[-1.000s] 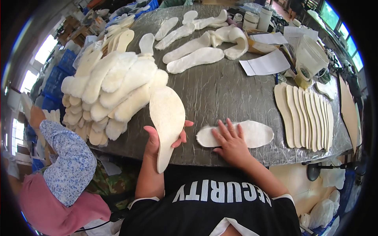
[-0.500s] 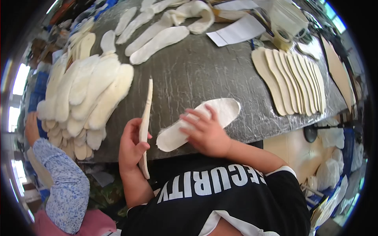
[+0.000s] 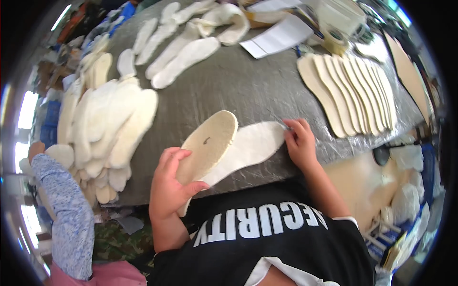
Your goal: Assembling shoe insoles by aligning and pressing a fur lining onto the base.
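My left hand (image 3: 174, 183) grips a beige insole (image 3: 210, 140), tilted so that its flat underside with a small dark mark faces up. Partly behind it, a white fleecy insole (image 3: 257, 143) lies on the dark table near its front edge. At the rounded far-right end of that white insole, the fingers of my right hand (image 3: 300, 138) are closed on the rim. The beige insole covers the near-left part of the white one.
A heap of fleecy insoles (image 3: 114, 119) fills the table's left side. Beige insoles (image 3: 353, 95) overlap in a row at right. White pieces (image 3: 186, 62), papers (image 3: 276, 35) and a plastic tub (image 3: 341, 16) stand behind. A co-worker's patterned sleeve (image 3: 67, 205) reaches in from the left.
My left hand has turned the beige insole from edge-on to underside up, over the white one. My right hand has moved from the white insole's middle to its right end.
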Demonstrator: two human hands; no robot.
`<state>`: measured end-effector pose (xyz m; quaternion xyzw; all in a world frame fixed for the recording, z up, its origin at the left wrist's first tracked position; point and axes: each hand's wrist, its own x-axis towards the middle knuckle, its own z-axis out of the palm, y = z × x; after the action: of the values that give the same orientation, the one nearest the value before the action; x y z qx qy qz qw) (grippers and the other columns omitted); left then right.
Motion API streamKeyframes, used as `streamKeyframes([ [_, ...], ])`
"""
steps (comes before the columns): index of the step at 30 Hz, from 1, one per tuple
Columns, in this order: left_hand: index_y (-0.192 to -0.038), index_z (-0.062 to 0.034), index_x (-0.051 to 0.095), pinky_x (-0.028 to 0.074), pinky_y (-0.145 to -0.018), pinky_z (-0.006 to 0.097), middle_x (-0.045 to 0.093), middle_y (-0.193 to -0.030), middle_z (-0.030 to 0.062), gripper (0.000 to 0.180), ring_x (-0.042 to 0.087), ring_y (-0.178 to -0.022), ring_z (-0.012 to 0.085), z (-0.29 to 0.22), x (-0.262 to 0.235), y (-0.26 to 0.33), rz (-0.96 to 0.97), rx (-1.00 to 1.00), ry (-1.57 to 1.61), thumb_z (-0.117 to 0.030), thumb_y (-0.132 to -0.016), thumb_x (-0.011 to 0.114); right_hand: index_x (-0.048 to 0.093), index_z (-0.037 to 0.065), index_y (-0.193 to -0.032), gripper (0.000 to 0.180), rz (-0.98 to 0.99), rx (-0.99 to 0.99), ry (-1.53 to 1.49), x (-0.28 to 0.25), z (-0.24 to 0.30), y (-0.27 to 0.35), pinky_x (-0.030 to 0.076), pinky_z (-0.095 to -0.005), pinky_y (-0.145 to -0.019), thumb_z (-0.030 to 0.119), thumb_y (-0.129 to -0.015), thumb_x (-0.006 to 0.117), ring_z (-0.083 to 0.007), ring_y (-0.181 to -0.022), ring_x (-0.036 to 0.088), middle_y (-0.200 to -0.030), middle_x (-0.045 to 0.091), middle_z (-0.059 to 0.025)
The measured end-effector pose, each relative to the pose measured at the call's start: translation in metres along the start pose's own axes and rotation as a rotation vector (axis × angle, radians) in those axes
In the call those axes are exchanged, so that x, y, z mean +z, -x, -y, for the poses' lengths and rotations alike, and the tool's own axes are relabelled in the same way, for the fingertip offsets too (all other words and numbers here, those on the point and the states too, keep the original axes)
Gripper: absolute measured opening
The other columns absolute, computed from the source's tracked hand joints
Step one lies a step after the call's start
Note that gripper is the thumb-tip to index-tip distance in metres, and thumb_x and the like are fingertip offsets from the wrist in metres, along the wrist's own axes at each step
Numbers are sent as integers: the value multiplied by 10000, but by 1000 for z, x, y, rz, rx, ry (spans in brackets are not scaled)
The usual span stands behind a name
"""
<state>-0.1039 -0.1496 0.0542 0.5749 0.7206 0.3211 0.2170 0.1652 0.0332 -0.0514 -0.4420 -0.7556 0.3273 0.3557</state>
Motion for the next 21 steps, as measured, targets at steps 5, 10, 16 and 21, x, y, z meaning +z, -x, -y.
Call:
streamKeyframes([
  [5,-1202,13,540,489,-818,298,582,-1113,103,638,608,-944,191,52,-6,13,-50,-204,772,-396,-779,786,644,38,-1079,268,2,-60,-39,-1,-10,5,456,-302,-643,-26,-833,557,-213,-739,559,-962,560,-117],
  [10,-1249,41,516,431,-482,192,644,-1033,127,736,610,-698,105,87,-16,-9,154,-104,1071,-567,-852,633,604,-8,-1088,222,16,-95,-8,-2,-26,12,428,-284,-641,-22,-876,539,-183,-722,491,-998,530,-106],
  [16,-1206,43,521,449,-440,222,654,-1020,170,513,659,-672,172,146,-11,-71,332,66,1358,-409,-968,475,562,-51,-1098,205,-50,-336,197,-2,-56,6,445,-371,-833,41,-930,491,-301,-949,543,-1080,537,-166],
  [21,-1125,9,542,461,-442,241,673,-946,123,452,661,-640,173,144,16,-73,460,62,1096,-408,-963,481,571,-39,-1015,278,-186,-458,194,3,-92,-10,463,-389,-774,217,-920,516,-302,-887,558,-1039,556,-189],
])
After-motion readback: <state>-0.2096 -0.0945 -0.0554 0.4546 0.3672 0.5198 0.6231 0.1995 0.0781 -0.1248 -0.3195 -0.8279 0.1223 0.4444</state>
